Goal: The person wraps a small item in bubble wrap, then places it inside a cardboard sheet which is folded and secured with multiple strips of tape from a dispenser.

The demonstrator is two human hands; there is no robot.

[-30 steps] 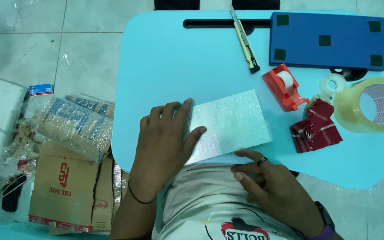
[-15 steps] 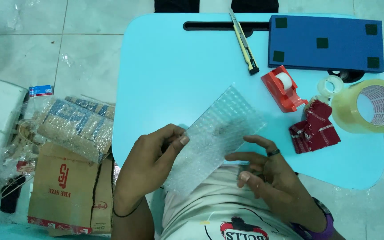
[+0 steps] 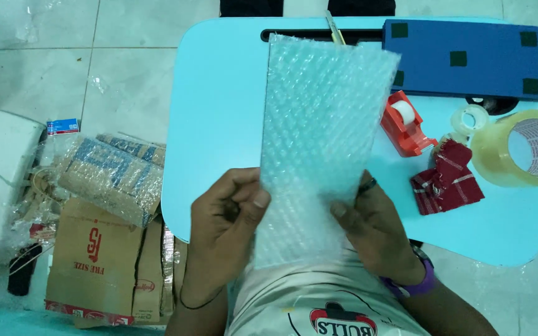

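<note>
1. Bubble wrap sheet (image 3: 319, 137): held upright over the light-blue desk (image 3: 219, 124).
2. Left hand (image 3: 228, 214): grip clamped on the sheet's lower left edge.
3. Right hand (image 3: 375, 227): grip clamped on its lower right edge.

Bare forearms — a purple watch strap (image 3: 413, 287) on the right wrist, a thin black band (image 3: 195, 303) on the left.

Bubble wrap sheet (image 3: 319, 143): clear plastic, bumpy, faintly glossy. Surface (image 3: 219, 124): smooth matt light-blue plastic. Far right, blue board (image 3: 468, 62): matt, with dark felt-like pads. Tape dispenser (image 3: 406, 124): glossy orange-red plastic. Packing tape roll (image 3: 521, 149): shiny translucent film. Red cloth (image 3: 446, 177): woven, matt. Left, on the floor, cardboard box (image 3: 88, 261): rough brown paperboard.
</note>
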